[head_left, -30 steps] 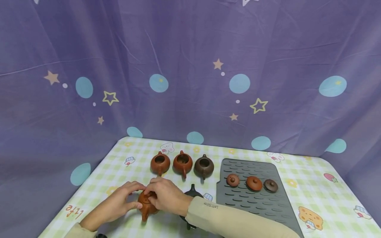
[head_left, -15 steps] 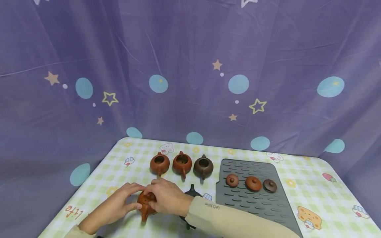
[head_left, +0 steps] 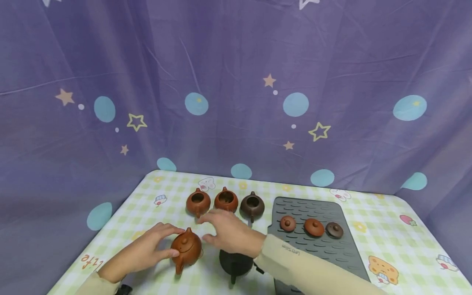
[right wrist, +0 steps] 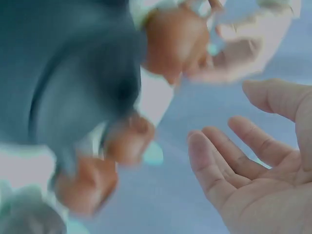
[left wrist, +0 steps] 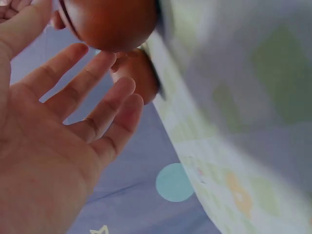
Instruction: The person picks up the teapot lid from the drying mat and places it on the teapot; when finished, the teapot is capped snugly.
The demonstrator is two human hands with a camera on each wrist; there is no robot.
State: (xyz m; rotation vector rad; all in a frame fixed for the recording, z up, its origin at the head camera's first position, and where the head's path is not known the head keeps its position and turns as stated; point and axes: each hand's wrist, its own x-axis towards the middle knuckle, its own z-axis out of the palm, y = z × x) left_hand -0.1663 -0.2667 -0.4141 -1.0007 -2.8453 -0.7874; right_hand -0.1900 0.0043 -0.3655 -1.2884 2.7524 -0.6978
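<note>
A red-brown teapot point(head_left: 187, 247) with its lid on stands near the table's front left. My left hand point(head_left: 155, 247) rests against its left side, thumb on the body and fingers straight. In the left wrist view the left hand point(left wrist: 73, 112) is spread flat with the teapot point(left wrist: 112, 22) at its fingertips. My right hand point(head_left: 225, 233) hovers open just right of the pot, touching nothing. It hangs partly above a black teapot point(head_left: 236, 264). The right wrist view shows the right hand point(right wrist: 253, 161) with relaxed fingers and the lidded teapot point(right wrist: 175, 41) blurred beyond.
Three lidless teapots stand in a row behind: two red-brown point(head_left: 198, 203) point(head_left: 226, 200) and one dark brown point(head_left: 252, 206). A grey ridged mat point(head_left: 313, 250) at the right carries three lids point(head_left: 288, 223) point(head_left: 314, 227) point(head_left: 335, 230). A purple curtain point(head_left: 236, 82) hangs behind the table.
My right hand has let go of the lid, lifted off the teapot and moved right and back. The lid now sits on the pot. My left hand stays against it.
</note>
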